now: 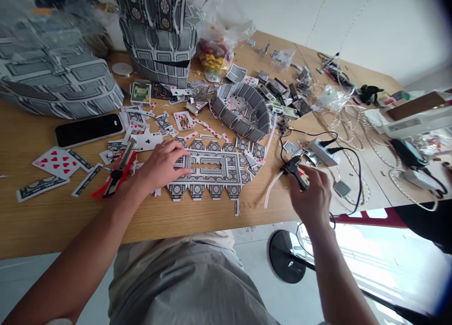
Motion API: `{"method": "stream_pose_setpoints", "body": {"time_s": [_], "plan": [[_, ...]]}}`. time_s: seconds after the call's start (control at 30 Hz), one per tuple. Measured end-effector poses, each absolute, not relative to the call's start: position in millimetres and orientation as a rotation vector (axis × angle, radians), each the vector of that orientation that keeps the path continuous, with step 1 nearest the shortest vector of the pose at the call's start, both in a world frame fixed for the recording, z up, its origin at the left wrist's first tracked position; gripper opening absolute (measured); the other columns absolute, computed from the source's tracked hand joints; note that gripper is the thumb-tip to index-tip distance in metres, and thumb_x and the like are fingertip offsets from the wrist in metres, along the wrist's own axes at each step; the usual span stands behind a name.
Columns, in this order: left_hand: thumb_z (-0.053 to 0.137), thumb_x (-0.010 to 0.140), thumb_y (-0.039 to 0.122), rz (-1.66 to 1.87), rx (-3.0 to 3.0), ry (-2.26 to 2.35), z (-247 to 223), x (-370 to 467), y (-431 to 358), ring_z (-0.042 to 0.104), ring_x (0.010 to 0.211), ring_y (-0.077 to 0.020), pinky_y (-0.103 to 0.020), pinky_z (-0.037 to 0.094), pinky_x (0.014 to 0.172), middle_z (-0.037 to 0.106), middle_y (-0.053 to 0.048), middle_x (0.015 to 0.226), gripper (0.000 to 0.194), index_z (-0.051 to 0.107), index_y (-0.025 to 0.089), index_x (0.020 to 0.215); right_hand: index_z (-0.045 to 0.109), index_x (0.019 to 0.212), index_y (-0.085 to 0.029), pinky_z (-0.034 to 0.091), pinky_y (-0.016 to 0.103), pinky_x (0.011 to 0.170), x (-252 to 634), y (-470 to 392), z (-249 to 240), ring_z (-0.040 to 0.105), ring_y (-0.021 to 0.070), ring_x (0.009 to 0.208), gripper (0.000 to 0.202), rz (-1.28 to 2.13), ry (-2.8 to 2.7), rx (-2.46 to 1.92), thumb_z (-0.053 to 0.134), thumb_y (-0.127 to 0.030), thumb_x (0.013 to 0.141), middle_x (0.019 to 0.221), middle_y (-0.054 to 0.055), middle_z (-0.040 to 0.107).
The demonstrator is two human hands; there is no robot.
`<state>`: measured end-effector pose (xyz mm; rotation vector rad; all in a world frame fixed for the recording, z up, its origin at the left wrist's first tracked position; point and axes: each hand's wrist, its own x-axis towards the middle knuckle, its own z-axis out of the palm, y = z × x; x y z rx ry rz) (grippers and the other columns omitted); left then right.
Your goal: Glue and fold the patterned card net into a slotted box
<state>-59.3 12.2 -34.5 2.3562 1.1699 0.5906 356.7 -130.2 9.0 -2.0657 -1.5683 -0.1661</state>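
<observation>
My left hand point(165, 162) rests on the left end of a flat piece point(215, 167) made of joined playing cards, its thumb and fingers apart on the surface. The piece has notched tabs along its long sides and narrow openings in its middle. At the right, my right hand point(310, 188) is at the handle of a black glue gun point(294, 170), fingers curled near it; a white glue stick point(271, 190) extends from the gun. Beside my left forearm lies a red cutter point(116, 174).
An oval card ring point(242, 110) stands behind the flat piece. Large card-covered forms point(158, 42) rise at the back left. A phone point(89, 130) and loose cards lie left; a power strip point(322, 151) and cords lie right.
</observation>
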Motion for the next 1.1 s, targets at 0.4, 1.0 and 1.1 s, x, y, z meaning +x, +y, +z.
{"method": "stream_pose_setpoints", "body": {"time_s": [0.4,1.0,1.1], "plan": [[0.079,0.091,0.047,0.597,2.379,1.195,-35,-55,12,0.060,0.126,-0.0352,-0.053,0.047,0.111,0.066,-0.010,0.121,0.037,0.070,0.024,0.119,0.066,0.126,-0.013,0.053,0.043,0.093,163,-14,-3,0.067,0.0299,0.105,0.036,0.393,-2.123,-1.499,0.045,-0.004,0.098,0.115,0.018,0.075],[0.070,0.098,0.041,0.591,2.424,1.271,-32,-43,3,0.063,0.120,-0.0337,-0.051,0.050,0.103,0.067,-0.011,0.118,0.030,0.072,0.021,0.120,0.068,0.121,-0.014,0.053,0.043,0.097,171,-16,-23,0.063,0.0303,0.107,0.038,0.472,-2.150,-1.434,0.055,-0.002,0.087,0.107,0.014,0.072],[0.071,0.098,0.037,0.627,2.440,1.283,-34,-42,3,0.064,0.118,-0.0328,-0.050,0.051,0.103,0.068,-0.011,0.115,0.027,0.072,0.020,0.119,0.070,0.122,-0.018,0.053,0.042,0.098,180,-17,-21,0.064,0.0289,0.108,0.035,0.519,-2.181,-1.401,0.058,-0.005,0.092,0.112,0.013,0.073]]}}
